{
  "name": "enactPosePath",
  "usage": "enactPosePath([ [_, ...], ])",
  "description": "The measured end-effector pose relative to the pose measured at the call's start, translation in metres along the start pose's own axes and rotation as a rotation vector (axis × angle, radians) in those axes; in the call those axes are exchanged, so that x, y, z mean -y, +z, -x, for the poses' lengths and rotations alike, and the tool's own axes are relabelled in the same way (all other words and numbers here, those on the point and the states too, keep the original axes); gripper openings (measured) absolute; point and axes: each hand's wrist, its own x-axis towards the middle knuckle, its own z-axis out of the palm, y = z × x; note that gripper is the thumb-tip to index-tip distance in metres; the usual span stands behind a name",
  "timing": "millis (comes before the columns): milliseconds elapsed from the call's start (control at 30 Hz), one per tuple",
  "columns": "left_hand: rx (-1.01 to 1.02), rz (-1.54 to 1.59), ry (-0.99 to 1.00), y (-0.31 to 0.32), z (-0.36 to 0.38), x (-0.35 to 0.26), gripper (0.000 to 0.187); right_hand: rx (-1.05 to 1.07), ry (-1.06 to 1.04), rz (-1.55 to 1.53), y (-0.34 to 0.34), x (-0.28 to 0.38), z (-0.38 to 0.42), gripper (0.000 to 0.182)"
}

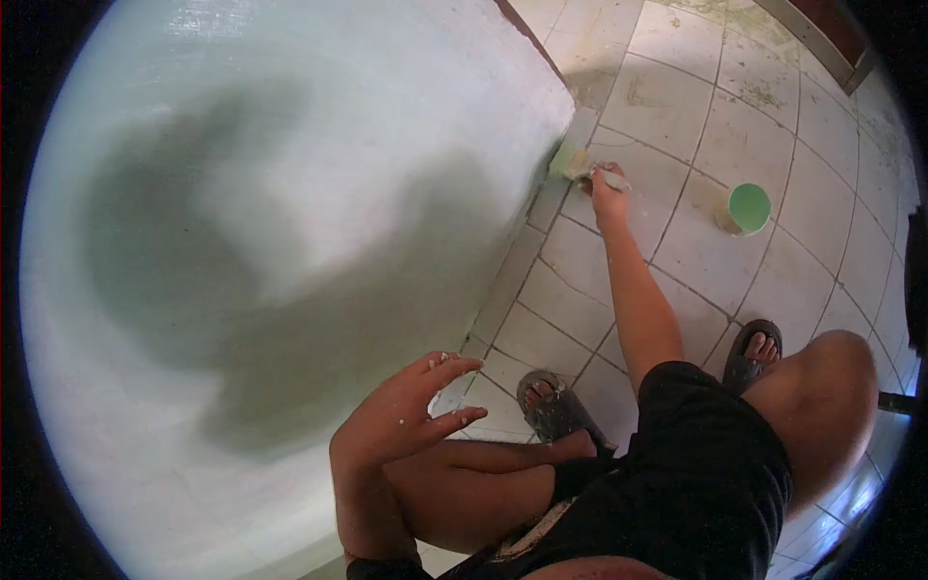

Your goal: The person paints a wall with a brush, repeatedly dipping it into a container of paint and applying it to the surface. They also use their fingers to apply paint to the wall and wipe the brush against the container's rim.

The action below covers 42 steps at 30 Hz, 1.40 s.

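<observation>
My right hand (607,189) is closed round the handle of a paint brush (570,161). Green paint coats the bristles, which touch the bottom edge of the pale wall (367,116) near its corner. Nothing is in my left hand (411,411); its fingers are apart and curved in front of the lower wall, with small pale specks on the skin. To the right of my right hand, a cup of light green paint (749,208) stands on the floor tiles.
White floor tiles (677,106) with dark joints and greenish stains run beside the wall. My sandalled feet (556,406) are below the cup and brush. A brown frame (822,43) stands at the top right. Shadows fall across the wall.
</observation>
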Motion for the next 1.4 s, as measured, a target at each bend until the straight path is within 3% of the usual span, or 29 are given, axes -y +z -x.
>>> enactPosePath([
  [67, 0.018, 0.012, -0.021, 0.002, 0.002, 0.001, 0.050, -0.017, -0.030, 0.002, -0.001, 0.004, -0.004, 0.009],
  [133, -0.016, 0.006, 0.066, 0.003, 0.003, 0.003, 0.047, -0.015, -0.192, 0.413, 0.012, 0.009, -0.007, 0.007],
  [267, -0.010, -0.016, 0.021, 0.002, 0.008, 0.005, 0.047, 0.027, -0.316, 0.490, 0.056, 0.028, -0.002, 0.007],
  [333, -0.017, 0.009, 0.065, 0.003, 0.009, 0.006, 0.047, 0.048, -0.044, -0.068, 0.064, 0.046, 0.005, 0.008],
  [467, 0.015, 0.026, 0.040, 0.002, 0.007, 0.005, 0.047, -0.022, 0.073, -0.278, 0.042, 0.057, 0.012, 0.010],
  [533, 0.030, 0.004, 0.016, 0.000, 0.005, 0.008, 0.048, -0.084, -0.315, 0.381, 0.032, 0.034, 0.003, 0.008],
  [667, 0.018, -0.008, 0.047, 0.000, 0.002, 0.010, 0.049, -0.008, -0.224, 0.443, 0.061, 0.020, -0.003, 0.008],
  [733, 0.065, 0.050, 0.044, 0.002, 0.002, 0.012, 0.048, 0.048, -0.156, 0.138, 0.086, 0.061, 0.002, 0.007],
  [833, 0.078, 0.023, 0.058, 0.000, -0.002, 0.014, 0.048, 0.139, -0.255, -0.328, 0.128, 0.169, 0.048, 0.009],
  [900, 0.088, 0.033, 0.050, 0.000, -0.007, 0.014, 0.049, 0.162, -0.316, -0.236, 0.136, 0.197, 0.048, 0.013],
  [967, 0.079, 0.021, 0.041, -0.005, -0.010, 0.010, 0.051, 0.320, -0.129, -0.681, 0.137, 0.218, 0.054, 0.018],
  [1000, 0.085, 0.025, 0.016, -0.007, -0.012, 0.007, 0.051, 0.273, -0.104, -0.688, 0.133, 0.206, 0.053, 0.020],
  [1133, 0.075, 0.027, 0.042, -0.008, -0.012, 0.003, 0.050, 0.153, -0.136, -0.210, 0.084, 0.068, 0.017, 0.027],
  [1167, 0.040, 0.019, 0.038, -0.009, -0.011, 0.001, 0.050, 0.132, -0.024, -0.313, 0.069, 0.059, 0.024, 0.031],
  [1233, 0.096, 0.041, -0.003, -0.007, -0.005, -0.003, 0.050, 0.004, 0.049, -0.045, 0.038, 0.025, 0.011, 0.025],
  [1300, 0.054, 0.025, 0.010, -0.005, -0.001, 0.001, 0.051, -0.038, -0.157, 0.361, 0.020, 0.028, 0.010, 0.015],
  [1367, 0.042, -0.031, 0.052, -0.004, 0.003, 0.004, 0.052, -0.021, 0.121, 0.151, 0.037, 0.051, 0.009, 0.013],
  [1400, 0.034, -0.049, 0.072, -0.003, 0.004, 0.007, 0.053, 0.007, 0.091, 0.151, 0.060, 0.076, 0.013, 0.013],
])
